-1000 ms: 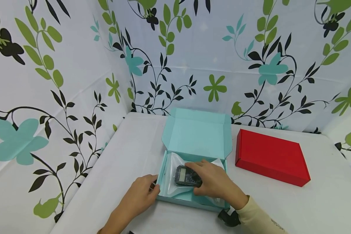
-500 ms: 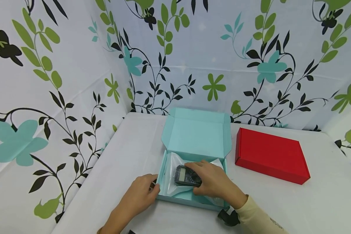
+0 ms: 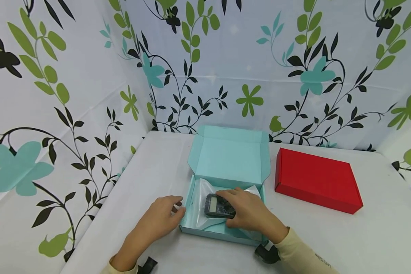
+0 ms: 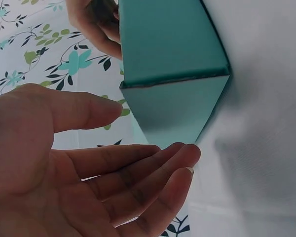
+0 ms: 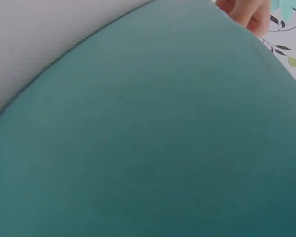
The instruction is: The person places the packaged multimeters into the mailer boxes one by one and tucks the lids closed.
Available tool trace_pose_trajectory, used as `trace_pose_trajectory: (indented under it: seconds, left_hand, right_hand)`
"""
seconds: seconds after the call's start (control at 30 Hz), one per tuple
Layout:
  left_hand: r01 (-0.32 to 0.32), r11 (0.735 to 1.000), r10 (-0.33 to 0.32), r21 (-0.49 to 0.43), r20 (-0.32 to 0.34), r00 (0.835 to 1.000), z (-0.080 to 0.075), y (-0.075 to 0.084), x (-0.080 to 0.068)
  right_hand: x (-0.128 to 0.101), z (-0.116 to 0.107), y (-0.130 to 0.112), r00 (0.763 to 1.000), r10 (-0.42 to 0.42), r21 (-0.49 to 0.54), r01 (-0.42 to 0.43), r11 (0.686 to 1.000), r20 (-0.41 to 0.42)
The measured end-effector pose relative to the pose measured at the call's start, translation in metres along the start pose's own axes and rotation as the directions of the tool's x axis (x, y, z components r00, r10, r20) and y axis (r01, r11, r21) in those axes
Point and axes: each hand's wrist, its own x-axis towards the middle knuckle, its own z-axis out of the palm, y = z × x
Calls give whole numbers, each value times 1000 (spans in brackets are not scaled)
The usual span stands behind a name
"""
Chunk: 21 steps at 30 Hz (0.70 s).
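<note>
The right hand [image 3: 244,211] grips the meter [image 3: 219,206] inside the box [image 3: 219,235]; the left hand [image 3: 162,219], fingers loose, lies just beside the box at nine o'clock. Lettering [image 3: 323,260] on the sleeve [image 3: 301,249] at four o'clock is unreadable.

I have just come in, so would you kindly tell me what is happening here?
A person's right hand grips a dark multimeter inside the open turquoise box, with translucent plastic packaging around it; whether the meter is lifted is unclear. The left hand is by the box's left side, fingers loosely extended, holding nothing. A closed red box lies to the right.
</note>
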Motion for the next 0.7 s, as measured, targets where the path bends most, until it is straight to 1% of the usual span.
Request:
trace_pose_trajectory:
  seconds: [0.17, 0.47, 0.63, 0.7]
  left_hand:
    - [9, 1000, -9, 6, 13, 1000, -7, 2, 8]
    - [-23, 999, 22, 31, 19, 1000, -20, 7, 21]
    - [-26, 999, 26, 39, 13, 1000, -27, 7, 36]
    - [-27, 999, 26, 27, 12, 1000, -30, 6, 43]
  right_hand:
    - [0, 2, 1, 1000, 7, 10, -7, 1000, 12]
    - [-1, 4, 0, 999, 37, 8, -37, 999, 35]
    - [-1, 7, 0, 999, 31, 1, -32, 1000, 30]
    - [-1, 8, 1, 1000, 19, -9, -19, 1000, 21]
